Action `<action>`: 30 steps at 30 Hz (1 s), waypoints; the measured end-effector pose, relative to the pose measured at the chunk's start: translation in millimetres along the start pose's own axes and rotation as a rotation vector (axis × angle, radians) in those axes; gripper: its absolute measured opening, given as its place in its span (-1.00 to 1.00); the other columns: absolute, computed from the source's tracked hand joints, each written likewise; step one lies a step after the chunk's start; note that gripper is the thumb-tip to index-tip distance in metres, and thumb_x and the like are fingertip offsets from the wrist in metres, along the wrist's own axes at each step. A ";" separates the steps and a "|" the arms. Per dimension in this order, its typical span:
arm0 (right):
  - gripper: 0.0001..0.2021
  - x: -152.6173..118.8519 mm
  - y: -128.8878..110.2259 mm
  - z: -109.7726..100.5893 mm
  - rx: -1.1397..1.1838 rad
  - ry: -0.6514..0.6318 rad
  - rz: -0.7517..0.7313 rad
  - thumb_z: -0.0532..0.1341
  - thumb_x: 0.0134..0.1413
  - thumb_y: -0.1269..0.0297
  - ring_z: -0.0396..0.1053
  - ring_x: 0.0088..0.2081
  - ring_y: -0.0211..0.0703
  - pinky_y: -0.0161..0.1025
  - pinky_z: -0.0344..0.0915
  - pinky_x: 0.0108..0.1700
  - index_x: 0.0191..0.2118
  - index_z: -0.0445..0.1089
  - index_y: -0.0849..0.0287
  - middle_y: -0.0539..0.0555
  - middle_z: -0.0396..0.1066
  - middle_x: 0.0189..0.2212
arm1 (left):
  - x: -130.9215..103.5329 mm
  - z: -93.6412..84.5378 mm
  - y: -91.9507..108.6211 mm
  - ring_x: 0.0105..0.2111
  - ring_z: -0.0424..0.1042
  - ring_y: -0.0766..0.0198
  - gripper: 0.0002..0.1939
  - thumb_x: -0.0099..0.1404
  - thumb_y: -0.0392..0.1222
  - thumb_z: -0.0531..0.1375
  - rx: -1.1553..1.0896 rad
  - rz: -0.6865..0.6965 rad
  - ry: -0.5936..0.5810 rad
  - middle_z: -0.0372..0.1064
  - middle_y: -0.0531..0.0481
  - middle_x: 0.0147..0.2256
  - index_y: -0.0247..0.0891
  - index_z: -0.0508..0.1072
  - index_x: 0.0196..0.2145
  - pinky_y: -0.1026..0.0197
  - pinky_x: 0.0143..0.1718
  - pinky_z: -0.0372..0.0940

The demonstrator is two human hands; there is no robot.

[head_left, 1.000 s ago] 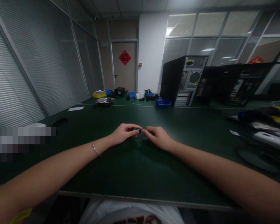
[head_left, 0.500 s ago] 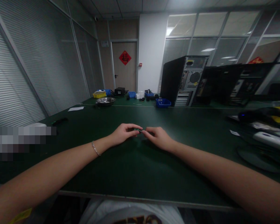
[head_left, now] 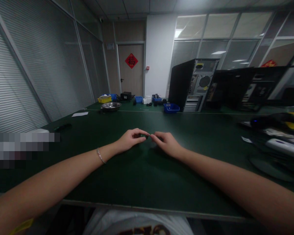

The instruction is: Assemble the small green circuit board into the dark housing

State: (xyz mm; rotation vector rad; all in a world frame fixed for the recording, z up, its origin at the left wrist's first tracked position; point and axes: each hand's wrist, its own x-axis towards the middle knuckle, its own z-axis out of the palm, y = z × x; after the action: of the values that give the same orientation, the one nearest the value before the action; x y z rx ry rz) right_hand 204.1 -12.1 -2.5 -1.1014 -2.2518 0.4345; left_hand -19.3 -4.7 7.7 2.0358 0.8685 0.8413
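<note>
Between the thumb and fingers of my left hand point(head_left: 131, 139) is a small green piece point(head_left: 143, 135) that looks like a little circuit board; the fingers cover most of it. My right hand point(head_left: 167, 142) is closed in a pinch, its thumb and forefinger tips right at the board's right end. Whatever the right fingertips may hold is too small to make out. Both hands are just above the middle of the dark green tabletop point(head_left: 147, 179). A thin bracelet point(head_left: 101, 156) circles my left wrist.
At the back stand a black computer tower point(head_left: 193, 85), a blue tray point(head_left: 171, 108), a shiny metal bowl point(head_left: 111, 106) and a yellow basket point(head_left: 104, 99). A white paper point(head_left: 80, 114) lies back left. Cables and equipment point(head_left: 281, 137) crowd the right side.
My left thumb and fingers have shifted slightly around the green piece, and the right fingertips have moved up a little. Both arms stay in nearly the same place.
</note>
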 end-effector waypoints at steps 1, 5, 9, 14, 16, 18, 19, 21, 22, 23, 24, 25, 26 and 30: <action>-0.64 0.1 -0.6 -0.3 0.010 0.012 -0.012 -0.01 0.28 0.07 0.28 -0.46 -0.24 -0.32 0.13 -0.40 -0.30 0.41 0.19 0.00 0.36 -0.51 | 0.3 0.0 -1.7 -0.16 0.37 0.18 -0.68 0.25 -0.15 0.20 -0.007 -0.003 -0.005 0.36 -0.10 -0.10 -0.24 0.45 -0.04 0.14 -0.15 0.27; -0.69 -0.9 -5.8 -2.3 0.075 0.019 -0.099 0.02 0.28 0.11 0.33 -0.39 -0.22 -0.31 0.18 -0.35 -0.12 0.40 0.18 0.03 0.43 -0.38 | 2.2 2.6 -9.9 -0.10 0.36 0.18 -0.58 0.16 -0.21 0.28 -0.164 -0.025 -0.028 0.33 -0.09 -0.11 -0.25 0.35 -0.01 0.09 -0.06 0.27; -0.69 -3.3 -11.2 -4.1 0.101 -0.041 -0.143 0.01 0.29 0.14 0.36 -0.31 -0.19 -0.29 0.22 -0.27 -0.06 0.40 0.18 0.07 0.47 -0.27 | 3.9 4.9 -14.6 -0.15 0.39 0.22 -0.54 0.07 -0.28 0.34 -0.284 -0.049 0.014 0.32 -0.02 -0.21 -0.26 0.30 -0.09 0.07 -0.05 0.28; -0.69 -4.7 -14.0 -6.2 0.117 -0.063 -0.122 0.01 0.29 0.15 0.37 -0.29 -0.16 -0.28 0.24 -0.25 -0.07 0.42 0.18 0.09 0.47 -0.24 | 4.9 5.2 -14.1 -0.19 0.39 0.27 -0.60 0.08 -0.27 0.33 -0.350 -0.058 0.087 0.29 0.02 -0.25 -0.26 0.27 -0.16 0.10 -0.07 0.30; -0.69 -4.6 -14.0 -6.4 0.112 -0.084 -0.130 0.01 0.29 0.15 0.36 -0.33 -0.19 -0.29 0.23 -0.28 -0.08 0.42 0.18 0.07 0.47 -0.27 | 5.1 6.1 -12.9 -0.21 0.40 0.28 -0.63 0.11 -0.27 0.31 -0.381 -0.054 0.082 0.28 0.02 -0.24 -0.25 0.27 -0.16 0.11 -0.10 0.32; -0.68 -4.2 -12.6 -5.6 0.087 -0.085 -0.129 0.00 0.30 0.14 0.34 -0.37 -0.21 -0.31 0.20 -0.32 -0.12 0.43 0.19 0.05 0.46 -0.33 | 5.1 7.0 -11.5 -0.22 0.41 0.27 -0.66 0.15 -0.28 0.27 -0.384 -0.043 0.067 0.27 0.00 -0.21 -0.25 0.27 -0.13 0.12 -0.13 0.34; -0.67 -3.7 -11.2 -4.8 0.067 -0.074 -0.122 0.00 0.30 0.13 0.33 -0.40 -0.22 -0.32 0.19 -0.34 -0.15 0.43 0.20 0.04 0.44 -0.37 | 5.1 7.3 -10.7 -0.23 0.41 0.27 -0.68 0.18 -0.28 0.24 -0.364 -0.037 0.064 0.27 -0.01 -0.19 -0.25 0.28 -0.11 0.14 -0.16 0.34; -0.65 -2.5 -7.5 -3.0 0.022 -0.036 -0.092 -0.01 0.29 0.11 0.30 -0.44 -0.24 -0.32 0.15 -0.37 -0.21 0.44 0.21 0.02 0.40 -0.45 | 5.0 7.0 -9.4 -0.26 0.40 0.29 -0.71 0.23 -0.30 0.17 -0.291 -0.030 0.057 0.28 -0.04 -0.16 -0.26 0.31 -0.07 0.18 -0.21 0.34; -0.65 -1.9 -5.6 -2.1 0.001 -0.013 -0.074 0.00 0.29 0.10 0.29 -0.45 -0.25 -0.33 0.14 -0.39 -0.23 0.44 0.21 0.00 0.38 -0.48 | 5.0 6.3 -8.8 -0.27 0.39 0.29 -0.71 0.25 -0.31 0.14 -0.246 -0.029 0.052 0.30 -0.06 -0.15 -0.27 0.33 -0.05 0.19 -0.22 0.33; -0.65 -1.3 -3.9 -1.4 -0.015 0.001 -0.054 0.00 0.29 0.09 0.28 -0.46 -0.25 -0.33 0.12 -0.40 -0.25 0.44 0.20 -0.01 0.36 -0.50 | 4.8 5.4 -8.2 -0.27 0.38 0.30 -0.70 0.26 -0.32 0.11 -0.204 -0.030 0.044 0.32 -0.07 -0.13 -0.27 0.35 -0.03 0.19 -0.21 0.32; -0.64 -0.8 -2.5 -0.9 -0.026 0.010 -0.038 0.00 0.29 0.09 0.27 -0.47 -0.25 -0.33 0.11 -0.40 -0.27 0.43 0.20 -0.01 0.36 -0.51 | 4.6 4.4 -7.7 -0.27 0.38 0.29 -0.68 0.27 -0.33 0.10 -0.167 -0.028 0.032 0.33 -0.09 -0.11 -0.27 0.36 -0.01 0.18 -0.19 0.31; -0.64 -0.5 -1.7 -0.7 -0.031 0.009 -0.022 -0.01 0.29 0.09 0.26 -0.47 -0.25 -0.33 0.10 -0.41 -0.28 0.43 0.19 -0.01 0.36 -0.51 | 4.3 3.3 -7.2 -0.25 0.38 0.28 -0.67 0.28 -0.32 0.08 -0.136 -0.024 0.021 0.35 -0.10 -0.08 -0.27 0.37 0.00 0.17 -0.16 0.31; -0.64 -0.2 -1.3 -0.7 -0.033 0.002 -0.010 -0.01 0.29 0.08 0.26 -0.48 -0.25 -0.33 0.10 -0.41 -0.28 0.43 0.19 -0.01 0.36 -0.51 | 4.0 2.4 -6.8 -0.22 0.38 0.25 -0.67 0.29 -0.31 0.07 -0.107 -0.015 0.009 0.35 -0.11 -0.06 -0.27 0.38 0.01 0.15 -0.13 0.30; -0.65 -0.1 -2.9 -1.8 -0.042 -0.035 0.021 0.00 0.28 0.07 0.25 -0.49 -0.26 -0.33 0.07 -0.45 -0.27 0.42 0.18 0.00 0.37 -0.50 | 2.1 1.0 -5.5 -0.03 0.35 0.14 -0.68 0.32 -0.24 0.07 -0.032 0.052 0.015 0.36 -0.10 0.01 -0.23 0.41 0.01 0.11 -0.01 0.27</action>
State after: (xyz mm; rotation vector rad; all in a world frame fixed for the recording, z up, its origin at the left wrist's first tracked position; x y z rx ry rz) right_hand 203.6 -13.9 0.4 -1.1481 -2.2909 0.4199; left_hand -18.9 -0.8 3.2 2.0340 0.8080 0.8940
